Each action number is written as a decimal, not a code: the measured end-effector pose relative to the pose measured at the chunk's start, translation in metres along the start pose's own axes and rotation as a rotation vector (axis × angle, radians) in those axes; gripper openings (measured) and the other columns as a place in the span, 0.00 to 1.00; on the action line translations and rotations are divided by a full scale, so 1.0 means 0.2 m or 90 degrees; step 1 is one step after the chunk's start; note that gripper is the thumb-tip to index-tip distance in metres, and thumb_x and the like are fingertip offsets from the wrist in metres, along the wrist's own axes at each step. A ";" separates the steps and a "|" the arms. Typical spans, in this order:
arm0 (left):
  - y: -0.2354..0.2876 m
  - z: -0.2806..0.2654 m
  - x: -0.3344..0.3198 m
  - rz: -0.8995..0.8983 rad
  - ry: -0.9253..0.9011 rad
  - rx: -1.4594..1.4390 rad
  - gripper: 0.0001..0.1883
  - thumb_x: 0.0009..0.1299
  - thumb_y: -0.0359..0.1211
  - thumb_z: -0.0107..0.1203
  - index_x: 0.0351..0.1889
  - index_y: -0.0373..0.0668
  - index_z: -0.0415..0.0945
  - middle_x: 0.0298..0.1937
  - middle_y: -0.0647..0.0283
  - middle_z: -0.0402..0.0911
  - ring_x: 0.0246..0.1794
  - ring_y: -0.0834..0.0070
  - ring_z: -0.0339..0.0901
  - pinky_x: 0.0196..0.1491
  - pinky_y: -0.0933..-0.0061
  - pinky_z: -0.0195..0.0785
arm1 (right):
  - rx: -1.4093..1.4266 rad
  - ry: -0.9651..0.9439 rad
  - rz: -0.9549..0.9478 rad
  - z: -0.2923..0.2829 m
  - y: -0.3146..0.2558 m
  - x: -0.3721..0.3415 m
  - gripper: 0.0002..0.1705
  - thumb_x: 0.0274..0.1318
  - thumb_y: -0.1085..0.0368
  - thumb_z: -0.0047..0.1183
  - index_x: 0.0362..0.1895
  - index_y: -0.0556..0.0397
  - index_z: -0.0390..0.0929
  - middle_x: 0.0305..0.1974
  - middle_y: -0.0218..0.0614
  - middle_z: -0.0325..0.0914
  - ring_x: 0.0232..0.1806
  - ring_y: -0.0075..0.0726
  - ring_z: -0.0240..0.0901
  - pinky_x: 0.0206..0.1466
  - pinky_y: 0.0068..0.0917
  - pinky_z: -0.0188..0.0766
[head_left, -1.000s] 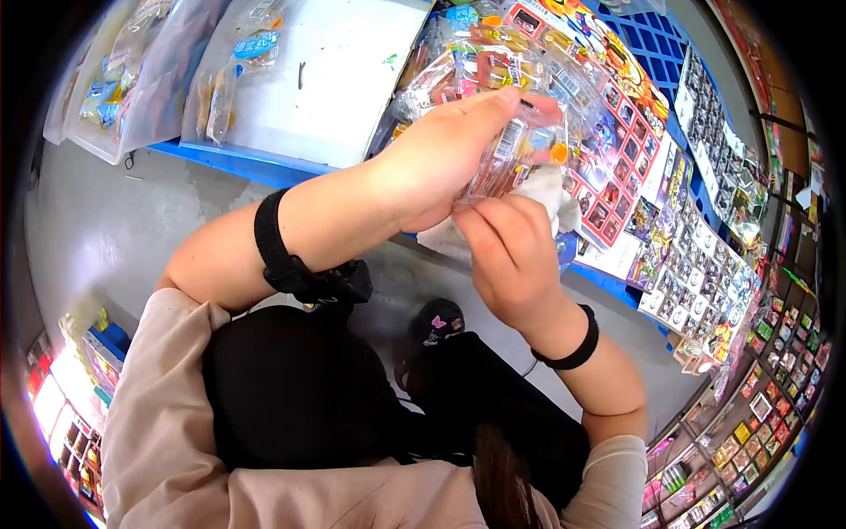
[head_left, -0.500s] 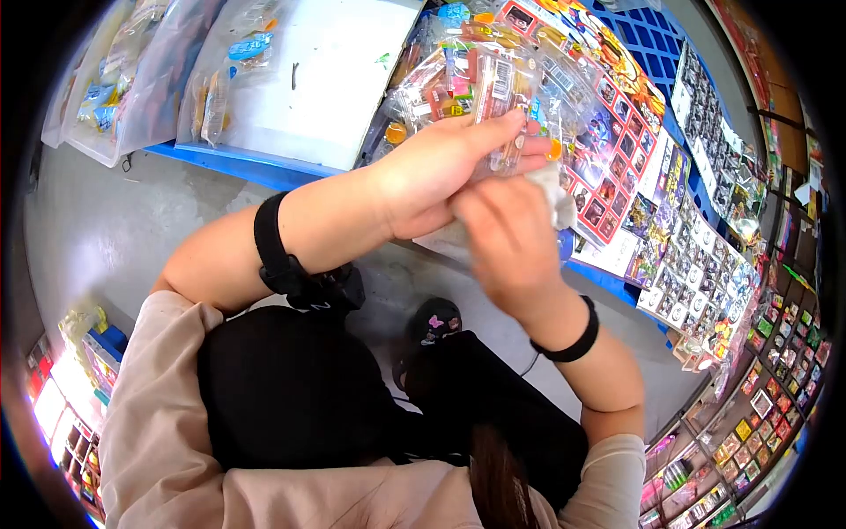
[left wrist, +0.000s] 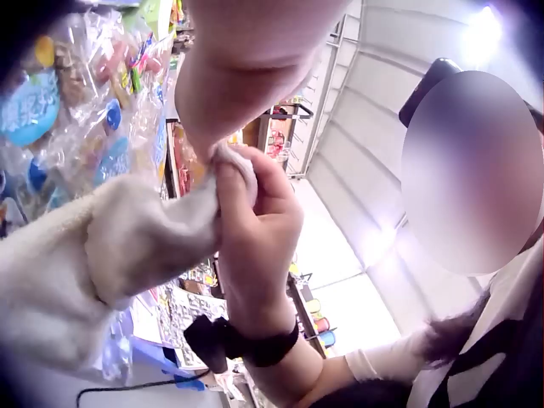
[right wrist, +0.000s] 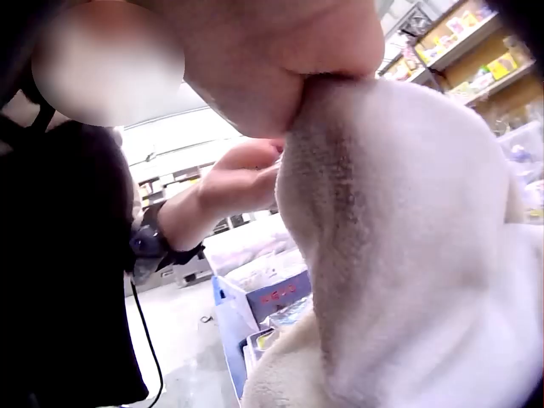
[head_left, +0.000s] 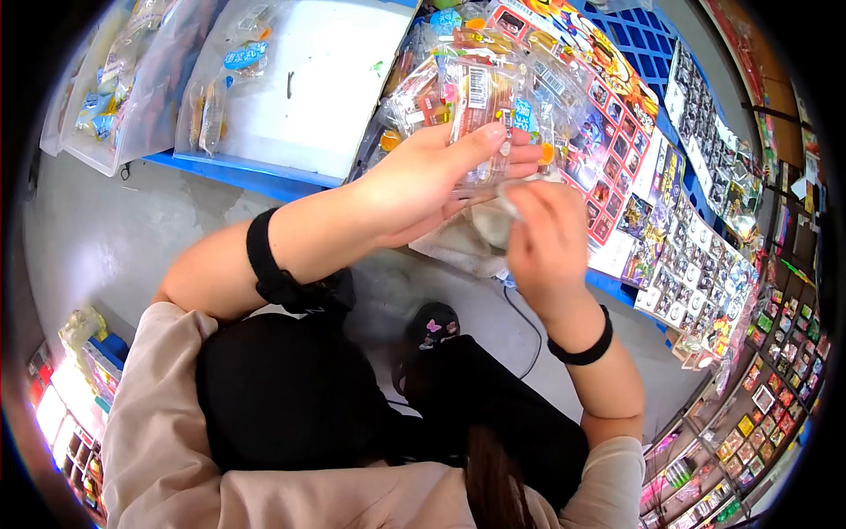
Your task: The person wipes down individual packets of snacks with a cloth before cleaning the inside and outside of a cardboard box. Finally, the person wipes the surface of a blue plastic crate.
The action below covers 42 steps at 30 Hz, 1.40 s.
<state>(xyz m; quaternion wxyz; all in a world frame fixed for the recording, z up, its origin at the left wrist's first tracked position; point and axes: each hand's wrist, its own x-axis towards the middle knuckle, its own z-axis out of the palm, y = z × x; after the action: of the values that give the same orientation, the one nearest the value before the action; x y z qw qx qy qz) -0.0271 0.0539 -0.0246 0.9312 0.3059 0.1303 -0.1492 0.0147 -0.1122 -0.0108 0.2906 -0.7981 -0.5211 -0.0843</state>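
Observation:
My left hand (head_left: pixel 423 181) holds a clear plastic packet (head_left: pixel 477 93) with a barcode label, its thumb across the front and fingers behind. Just to the right, my right hand (head_left: pixel 553 242) pinches a white cloth (head_left: pixel 490 222) between thumb and fingertips. In the left wrist view the cloth (left wrist: pixel 153 242) hangs from the pinching right hand (left wrist: pixel 262 229), close beneath the left hand (left wrist: pixel 255 76). The cloth (right wrist: pixel 416 246) fills much of the right wrist view, with a greyish patch. More clear packets (head_left: pixel 423 97) with coloured pieces lie heaped behind the held one.
A white-bottomed blue tray (head_left: pixel 335 79) sits left of the heap. Translucent bins (head_left: pixel 150 97) with packets stand at the far left. Printed picture sheets (head_left: pixel 608 167) and a blue plastic grid (head_left: pixel 630 44) lie to the right. A cable (head_left: pixel 535 331) hangs below.
My left hand has tilted the packet more upright and shifted slightly left. The right hand has moved away from it to the right, drawing out a pinched bit of cloth.

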 end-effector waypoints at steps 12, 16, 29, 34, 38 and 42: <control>-0.03 -0.01 -0.04 0.038 -0.086 0.081 0.28 0.73 0.48 0.34 0.63 0.39 0.55 0.58 0.61 0.65 0.61 0.74 0.59 0.62 0.68 0.52 | 0.169 0.132 0.145 -0.01 0.00 0.14 0.17 0.38 0.84 0.48 0.35 0.54 0.76 0.35 0.40 0.75 0.37 0.40 0.73 0.41 0.28 0.69; 0.03 -0.03 -0.04 0.091 -0.093 0.161 0.29 0.72 0.50 0.36 0.63 0.40 0.55 0.56 0.61 0.67 0.60 0.75 0.60 0.62 0.69 0.52 | 0.274 0.063 0.078 0.02 -0.03 0.04 0.18 0.34 0.85 0.48 0.34 0.55 0.76 0.35 0.40 0.75 0.37 0.42 0.72 0.41 0.30 0.69; -0.01 -0.03 -0.03 0.056 -0.082 0.095 0.22 0.70 0.33 0.45 0.61 0.41 0.54 0.51 0.69 0.68 0.50 0.82 0.64 0.51 0.74 0.61 | 0.227 0.127 0.159 0.00 0.01 0.07 0.14 0.43 0.80 0.52 0.37 0.54 0.76 0.40 0.39 0.72 0.39 0.38 0.71 0.42 0.27 0.68; 0.01 -0.03 -0.08 0.022 -0.040 0.038 0.23 0.71 0.34 0.44 0.62 0.44 0.51 0.53 0.67 0.64 0.51 0.80 0.62 0.54 0.75 0.56 | 0.242 0.063 0.060 0.02 -0.04 0.02 0.20 0.33 0.84 0.49 0.36 0.54 0.76 0.37 0.39 0.71 0.37 0.43 0.70 0.40 0.30 0.68; 0.02 -0.01 -0.10 0.059 0.042 0.160 0.24 0.71 0.39 0.43 0.61 0.42 0.52 0.52 0.65 0.65 0.44 0.79 0.65 0.49 0.76 0.60 | 0.339 -0.142 -0.036 0.03 -0.08 -0.01 0.20 0.33 0.85 0.48 0.35 0.56 0.74 0.37 0.39 0.71 0.37 0.44 0.69 0.40 0.31 0.68; 0.06 -0.06 -0.07 0.037 -0.060 0.104 0.26 0.72 0.47 0.38 0.61 0.39 0.54 0.52 0.63 0.68 0.43 0.76 0.70 0.47 0.75 0.64 | 0.303 -0.015 0.074 -0.04 -0.09 -0.03 0.18 0.37 0.83 0.50 0.37 0.56 0.76 0.37 0.39 0.71 0.36 0.41 0.70 0.38 0.28 0.68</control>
<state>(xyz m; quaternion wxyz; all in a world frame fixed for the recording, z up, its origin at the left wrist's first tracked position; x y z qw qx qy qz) -0.0372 0.0739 -0.0226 0.9123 0.3768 0.0651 -0.1468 -0.0033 -0.1160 -0.0005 0.4688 -0.7367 -0.4829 0.0666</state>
